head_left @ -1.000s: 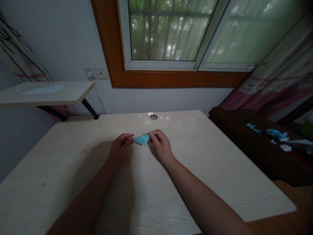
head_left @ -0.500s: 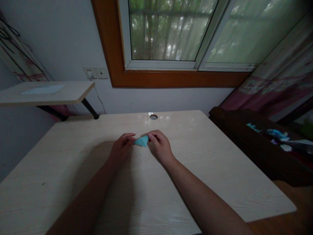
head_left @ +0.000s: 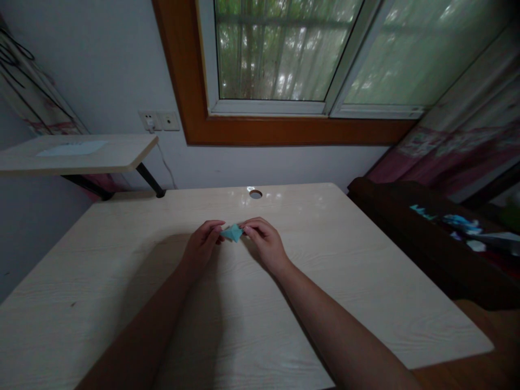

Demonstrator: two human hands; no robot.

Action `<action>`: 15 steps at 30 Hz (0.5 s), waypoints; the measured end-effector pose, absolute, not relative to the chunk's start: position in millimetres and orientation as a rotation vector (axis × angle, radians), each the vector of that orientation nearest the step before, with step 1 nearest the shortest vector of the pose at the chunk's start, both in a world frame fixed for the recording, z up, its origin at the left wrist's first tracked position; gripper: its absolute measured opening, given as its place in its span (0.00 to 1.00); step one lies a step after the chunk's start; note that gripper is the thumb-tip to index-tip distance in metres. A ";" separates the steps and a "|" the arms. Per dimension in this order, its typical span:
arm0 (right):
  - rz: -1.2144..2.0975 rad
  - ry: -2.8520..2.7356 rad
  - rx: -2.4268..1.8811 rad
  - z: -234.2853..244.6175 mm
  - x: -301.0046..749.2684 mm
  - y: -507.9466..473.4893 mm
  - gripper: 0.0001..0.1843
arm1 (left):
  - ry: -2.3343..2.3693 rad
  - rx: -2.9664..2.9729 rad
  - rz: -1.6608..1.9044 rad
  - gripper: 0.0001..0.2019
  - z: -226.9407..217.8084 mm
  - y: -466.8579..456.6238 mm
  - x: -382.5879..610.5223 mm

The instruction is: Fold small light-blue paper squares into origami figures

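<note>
A small piece of folded teal paper [head_left: 233, 233] is held between my two hands, above the far middle part of the pale wooden desk [head_left: 260, 325]. My left hand [head_left: 203, 241] pinches its left end between thumb and fingers. On the other side, my right hand [head_left: 266, 241] grips the right end the same way. The paper looks creased and angular, and my fingertips cover both its ends. Whether it touches the desk I cannot tell.
A raised shelf [head_left: 138, 149] on black legs stands at the back left, with a pale sheet [head_left: 73, 149] on it. A round cable hole [head_left: 255, 194] is near the desk's back edge. To the right, dark furniture [head_left: 390, 216] bears several blue and white items.
My right hand has shifted slightly left, closer to the left one. The teal paper now shows a narrower, more crumpled shape instead of a flat pointed one.
</note>
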State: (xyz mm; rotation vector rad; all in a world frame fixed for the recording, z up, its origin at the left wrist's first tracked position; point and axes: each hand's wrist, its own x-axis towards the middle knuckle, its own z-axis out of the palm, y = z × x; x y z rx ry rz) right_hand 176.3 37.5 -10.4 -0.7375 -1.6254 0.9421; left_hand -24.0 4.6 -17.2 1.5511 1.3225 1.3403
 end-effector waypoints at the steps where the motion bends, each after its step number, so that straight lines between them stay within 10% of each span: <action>1: 0.945 -1.630 -0.737 -10.6 176.2 37.6 0.08 | 1.326 1.547 1.331 0.16 -17.2 4.4 -23.9; 15: 0.946 -1.649 -0.718 -10.8 174.8 37.3 0.07 | 1.285 1.575 1.313 0.16 -21.0 7.8 -24.8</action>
